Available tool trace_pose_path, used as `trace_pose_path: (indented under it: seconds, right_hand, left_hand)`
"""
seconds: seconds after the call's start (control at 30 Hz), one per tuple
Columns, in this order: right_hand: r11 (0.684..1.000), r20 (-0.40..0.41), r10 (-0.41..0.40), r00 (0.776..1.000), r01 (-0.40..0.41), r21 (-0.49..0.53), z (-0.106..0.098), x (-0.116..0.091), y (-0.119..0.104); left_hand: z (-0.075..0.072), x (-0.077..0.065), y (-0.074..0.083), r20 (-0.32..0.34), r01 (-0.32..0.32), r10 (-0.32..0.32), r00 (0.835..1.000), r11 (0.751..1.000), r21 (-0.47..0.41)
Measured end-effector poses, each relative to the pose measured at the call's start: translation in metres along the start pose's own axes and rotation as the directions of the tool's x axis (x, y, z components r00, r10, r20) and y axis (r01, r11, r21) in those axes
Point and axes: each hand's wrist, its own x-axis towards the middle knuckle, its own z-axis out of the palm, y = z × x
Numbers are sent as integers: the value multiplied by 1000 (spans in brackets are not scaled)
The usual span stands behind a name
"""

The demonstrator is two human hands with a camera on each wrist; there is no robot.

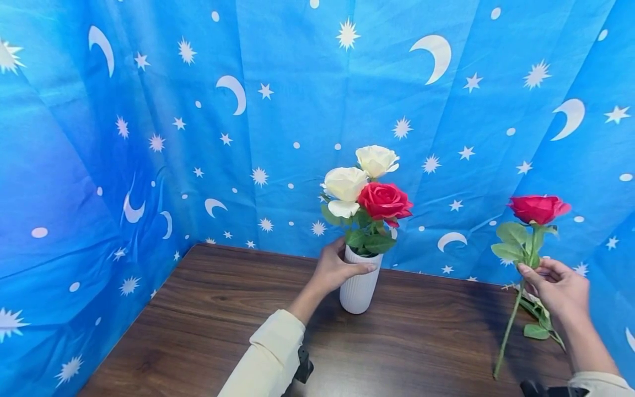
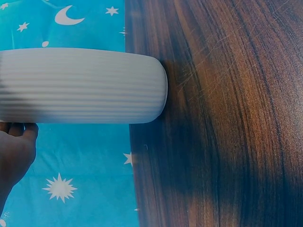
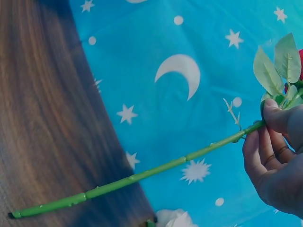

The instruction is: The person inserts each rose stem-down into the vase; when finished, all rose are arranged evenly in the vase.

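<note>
My left hand [image 1: 339, 269] grips a white ribbed vase [image 1: 358, 289] near its top, thumb across the front. The vase stands upright on the table, and its ribbed side [image 2: 90, 87] fills much of the left wrist view. In it are two white roses [image 1: 345, 184] and a red rose [image 1: 385, 202] with green leaves. On the right, my right hand [image 1: 563, 286] pinches another red rose [image 1: 539, 209] by its stem, just under the leaves. That rose is held upright, and its long green stem [image 3: 137, 178] slants down past the fingers in the right wrist view.
Behind my right hand a further flower with green leaves [image 1: 537, 331] lies on the dark wooden table [image 1: 223, 320]; white petals [image 3: 175, 219] show at the bottom of the right wrist view. A blue cloth [image 1: 297, 82] with moons and stars hangs along the table's back edge.
</note>
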Motion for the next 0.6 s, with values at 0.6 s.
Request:
trace_pose_path:
  seconds: [0.6]
  right_hand:
    - [954,28,-233,972,223,201,28,-11,-41]
  left_hand:
    - [0,0,0,8,-14,14,1000,1000,-6]
